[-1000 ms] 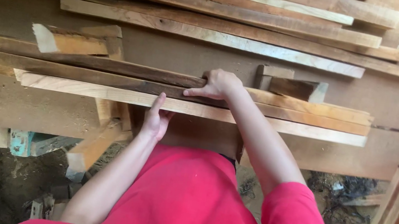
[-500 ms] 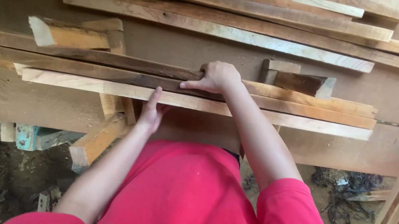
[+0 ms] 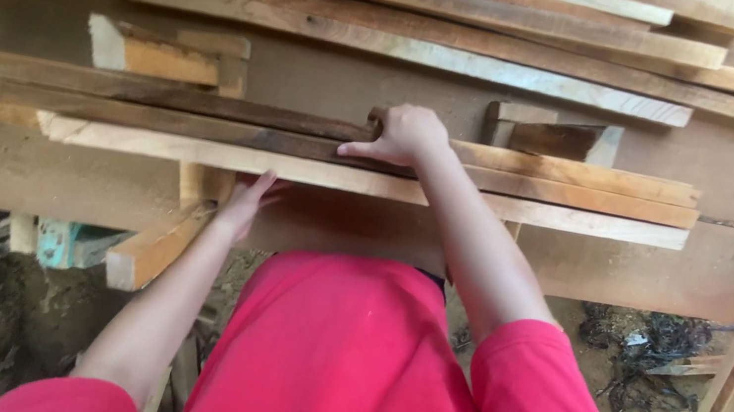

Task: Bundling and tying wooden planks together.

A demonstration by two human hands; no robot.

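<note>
At frame centre, the right hand (image 3: 402, 136) lies fingers-curled atop stacked planks (image 3: 543, 179); the left hand (image 3: 245, 203), fingers spread, presses under the pale front plank (image 3: 195, 152).

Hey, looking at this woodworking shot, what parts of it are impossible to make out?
- Head view: the left hand has its fingertips tucked under the pale plank, so what they touch is hidden.
- The right hand rests on the stacked planks; its palm side and thumb are hidden by its own back.
- The planks' left ends are cut off by the frame edge.
- The debris on the ground is too small and dark to identify.
</note>
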